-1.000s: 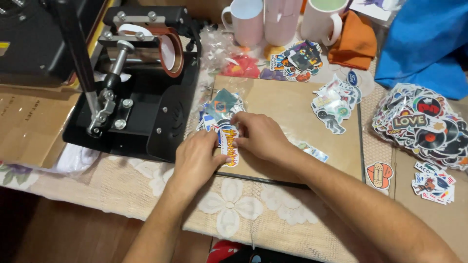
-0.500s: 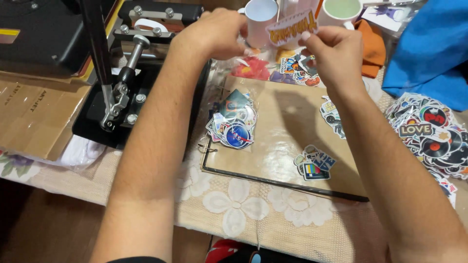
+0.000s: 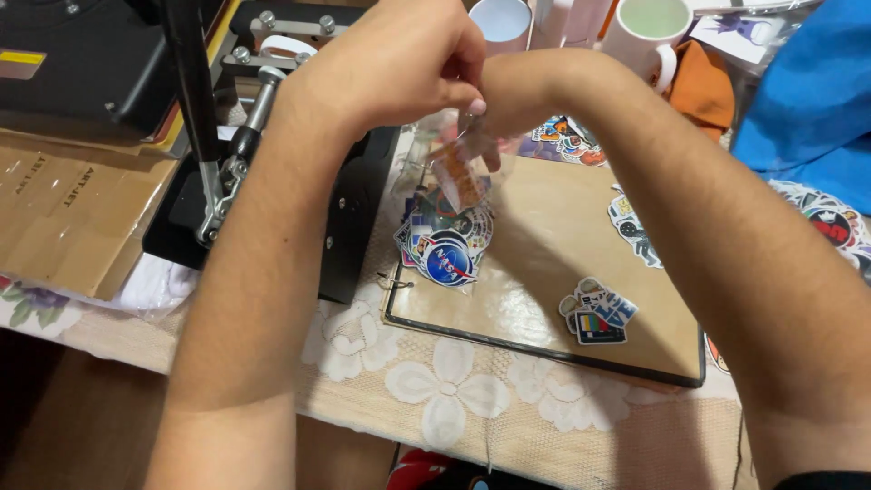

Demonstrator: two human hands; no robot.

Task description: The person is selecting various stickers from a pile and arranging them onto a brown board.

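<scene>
My left hand (image 3: 399, 63) and my right hand (image 3: 522, 91) are raised close together above a brown board (image 3: 544, 209). Between their fingertips hangs a small clear plastic bag (image 3: 458, 168) with an orange-brown sticker inside it. Both hands pinch the top of the bag. Right below it, on the board's left part, lies a pile of bagged stickers (image 3: 445, 249) with a round blue one on top. A smaller sticker pile (image 3: 599, 313) lies near the board's front edge.
A black mug heat press (image 3: 272, 109) stands at the left on cardboard (image 3: 63, 209). White mugs (image 3: 640, 32) stand at the back, with an orange cloth (image 3: 703, 86) and a blue cloth (image 3: 807, 100) beside them. More stickers (image 3: 826, 218) lie at the right. A lace tablecloth (image 3: 445, 390) covers the table.
My hands rose from the board with a sticker, held it up near the mugs, and have now come down a little; the sticker hangs in the clear bag over the left pile.
</scene>
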